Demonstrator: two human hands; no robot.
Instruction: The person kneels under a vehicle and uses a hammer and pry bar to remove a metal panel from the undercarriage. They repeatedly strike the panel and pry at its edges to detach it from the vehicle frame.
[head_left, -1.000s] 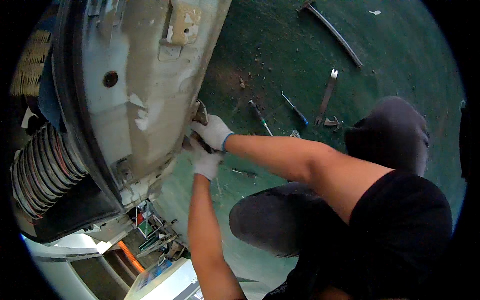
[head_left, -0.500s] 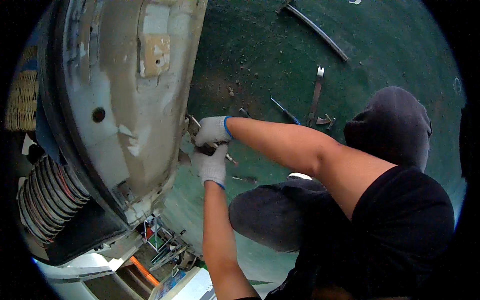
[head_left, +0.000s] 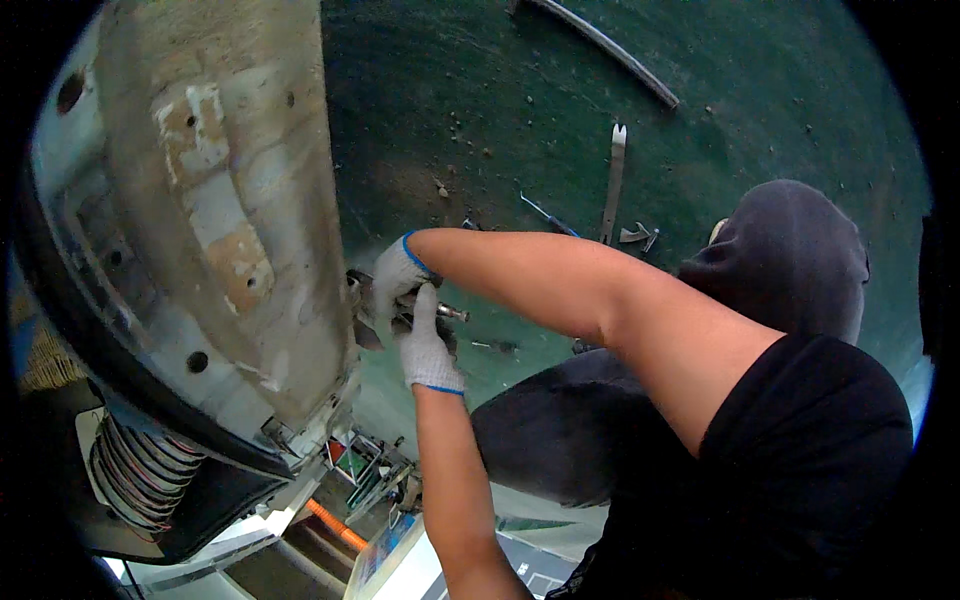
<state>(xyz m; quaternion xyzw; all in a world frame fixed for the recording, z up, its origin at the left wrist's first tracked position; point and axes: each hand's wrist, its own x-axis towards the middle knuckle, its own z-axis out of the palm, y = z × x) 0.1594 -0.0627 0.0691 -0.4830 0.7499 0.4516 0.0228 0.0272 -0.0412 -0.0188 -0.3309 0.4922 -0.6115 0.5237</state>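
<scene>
Both my hands wear pale knitted gloves with blue cuffs and are close together beside the lower edge of a worn vehicle body panel (head_left: 290, 180). Between them is a metal tool with a silver cylindrical end (head_left: 452, 312) that sticks out to the right; its kind cannot be made out. My left hand (head_left: 428, 352) is closed on this tool from below, thumb side up. My right hand (head_left: 398, 275) curls over its far part, against the panel's edge, and its fingertips are mostly hidden.
On the green floor lie a flat pry bar (head_left: 614, 185), a hook pick (head_left: 547, 213), a small hammer-like tool (head_left: 640, 236) and a long metal bar (head_left: 610, 50). My knees (head_left: 780, 260) flank the right arm. A ribbed hose (head_left: 145, 470) and an orange hose (head_left: 337, 525) are lower left.
The view has shifted, so the panel shows further left and lower. My hands stay together at its edge, with the right wrist bent more and the silver end showing more clearly.
</scene>
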